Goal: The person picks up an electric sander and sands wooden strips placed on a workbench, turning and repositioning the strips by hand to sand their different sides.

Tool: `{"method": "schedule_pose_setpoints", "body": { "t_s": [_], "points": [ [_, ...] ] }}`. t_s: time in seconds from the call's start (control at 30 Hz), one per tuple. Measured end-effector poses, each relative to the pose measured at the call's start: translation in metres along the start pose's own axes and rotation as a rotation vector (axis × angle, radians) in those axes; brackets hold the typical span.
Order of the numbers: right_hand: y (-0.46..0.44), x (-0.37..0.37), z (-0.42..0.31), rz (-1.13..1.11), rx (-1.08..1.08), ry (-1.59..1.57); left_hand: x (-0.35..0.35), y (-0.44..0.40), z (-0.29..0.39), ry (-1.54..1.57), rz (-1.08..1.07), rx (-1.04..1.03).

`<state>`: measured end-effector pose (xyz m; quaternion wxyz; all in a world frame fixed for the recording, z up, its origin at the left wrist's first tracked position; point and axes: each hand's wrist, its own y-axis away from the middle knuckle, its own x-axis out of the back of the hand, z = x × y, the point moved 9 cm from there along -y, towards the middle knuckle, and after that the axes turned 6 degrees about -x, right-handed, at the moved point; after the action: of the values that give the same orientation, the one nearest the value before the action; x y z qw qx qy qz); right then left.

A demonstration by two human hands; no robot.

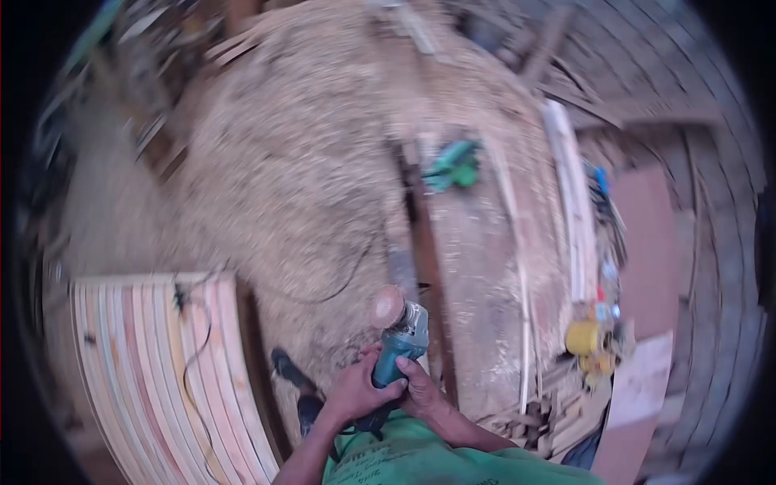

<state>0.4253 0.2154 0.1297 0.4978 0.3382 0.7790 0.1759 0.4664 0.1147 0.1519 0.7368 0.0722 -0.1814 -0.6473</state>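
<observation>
Close to my body I hold a teal angle grinder (391, 361) with a round, reddish-brown disc (389, 307) at its upper end. My left hand (360, 392) is wrapped round the grinder's body from the left. From the other side my right hand (422, 388) grips it too, with the thumb lying along the casing. The lower end of the tool is partly hidden by my hands. Beyond the grinder, a green power tool (455, 166), blurred, rests on the long workbench (477, 283).
Side-by-side wooden boards (162, 364) lie at lower left, with a dark cord (190, 372) across them. Wood shavings (283, 145) cover the floor ahead. A long pale plank (570, 202), a yellow object (584, 338) and wood offcuts (558, 412) are on the right.
</observation>
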Motion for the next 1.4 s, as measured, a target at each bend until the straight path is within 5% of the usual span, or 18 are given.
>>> {"method": "schedule_pose_setpoints", "body": {
  "t_s": [0.23,0.3,0.37,0.43,0.5,0.6,0.67,0.8,0.87,1.0,1.03,1.13,1.17,1.33,1.4],
  "points": [
    [0.111,0.134,-0.137,0.148,0.419,-0.370,-0.155,-0.088,0.119,-0.198,-0.434,-0.071],
    [0.143,0.165,-0.156,0.160,0.583,-0.522,-0.188,-0.094,0.111,-0.206,-0.664,0.067],
    [0.171,0.214,-0.154,0.416,0.722,-0.707,-0.213,-0.098,0.079,-0.206,-0.926,0.211],
    [0.197,0.261,-0.147,0.569,0.802,-0.881,-0.222,-0.120,0.091,-0.143,-0.947,0.147],
    [0.206,0.295,-0.128,0.594,0.795,-1.042,-0.222,-0.159,0.103,-0.175,-0.903,0.119],
    [0.218,0.321,-0.098,0.714,0.863,-1.104,-0.209,-0.275,0.098,-0.322,-0.741,-0.234],
    [0.223,0.327,-0.081,0.800,0.924,-1.052,-0.170,-0.373,0.130,-0.693,-0.215,-0.770],
    [0.207,0.319,-0.062,0.867,1.059,-1.091,-0.069,-0.531,0.186,-0.795,0.599,-0.588],
    [0.199,0.304,-0.069,0.966,1.057,-1.113,-0.046,-0.579,0.198,-0.906,0.698,-0.477],
    [0.167,0.286,-0.081,1.125,0.920,-1.171,-0.010,-0.652,0.164,-0.916,0.547,-0.272],
    [0.159,0.281,-0.091,1.146,0.885,-1.171,-0.011,-0.635,0.184,-0.869,0.614,-0.483],
    [0.140,0.282,-0.101,1.196,0.836,-1.191,0.009,-0.661,0.185,-0.518,0.378,-0.319],
    [0.135,0.283,-0.105,1.205,0.816,-1.190,0.021,-0.674,0.186,-0.411,0.398,-0.423],
    [0.127,0.290,-0.115,1.240,0.768,-1.168,0.076,-0.717,0.237,-0.677,0.450,-0.447],
    [0.132,0.293,-0.113,1.260,0.772,-1.157,0.109,-0.771,0.228,-0.389,0.351,-0.563]
  ]
}}
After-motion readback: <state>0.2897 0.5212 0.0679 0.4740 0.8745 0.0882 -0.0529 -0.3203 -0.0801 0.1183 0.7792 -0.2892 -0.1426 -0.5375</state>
